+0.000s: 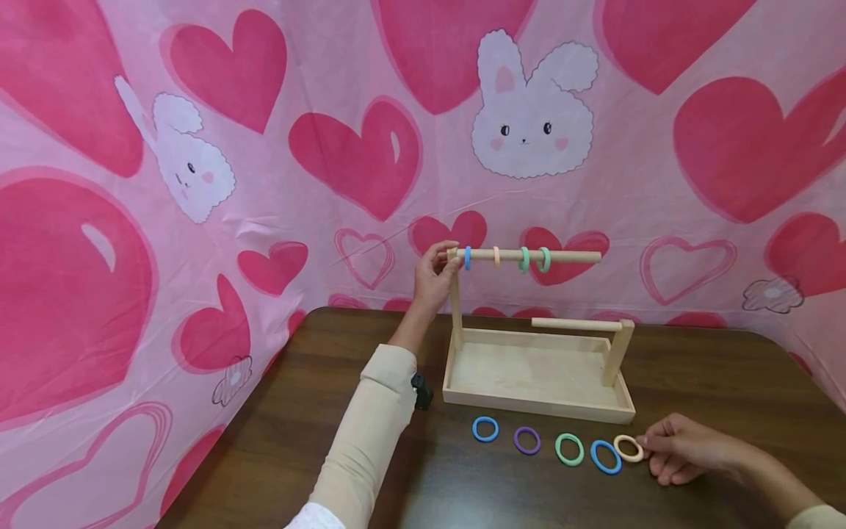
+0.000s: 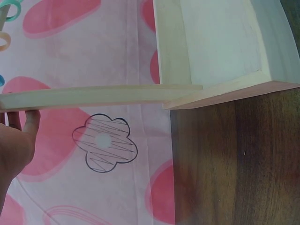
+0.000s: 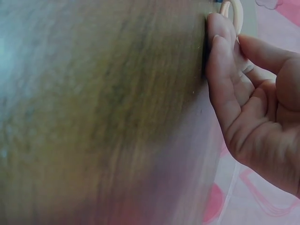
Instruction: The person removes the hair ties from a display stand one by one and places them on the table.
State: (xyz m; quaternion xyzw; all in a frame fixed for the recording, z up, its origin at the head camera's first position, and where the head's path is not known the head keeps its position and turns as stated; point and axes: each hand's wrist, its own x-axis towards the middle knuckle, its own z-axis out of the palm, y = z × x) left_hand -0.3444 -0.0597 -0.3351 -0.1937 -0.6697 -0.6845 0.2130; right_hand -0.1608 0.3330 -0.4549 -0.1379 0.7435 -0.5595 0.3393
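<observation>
My left hand (image 1: 432,281) holds the top of the tall post (image 1: 456,312) of a wooden ring stand, beside the upper rod (image 1: 573,256). On that rod hang a blue ring (image 1: 468,258), a peach ring (image 1: 497,256) and two green rings (image 1: 525,260). In the left wrist view, the fingertips touch the post (image 2: 103,95). At the right, my right hand (image 1: 690,450) pinches another peach ring (image 1: 630,460) between thumb and fingers, close to the tabletop. The right wrist view shows this peach ring (image 3: 239,18) partly hidden behind the fingertips.
A blue ring (image 1: 594,460) lies beside the pinched one. Farther left lie a green ring (image 1: 558,450), a purple ring (image 1: 517,441) and another blue ring (image 1: 475,429). Behind them stands the stand's tray base (image 1: 529,406), with a shorter post (image 1: 617,354) and a lower rod (image 1: 575,324).
</observation>
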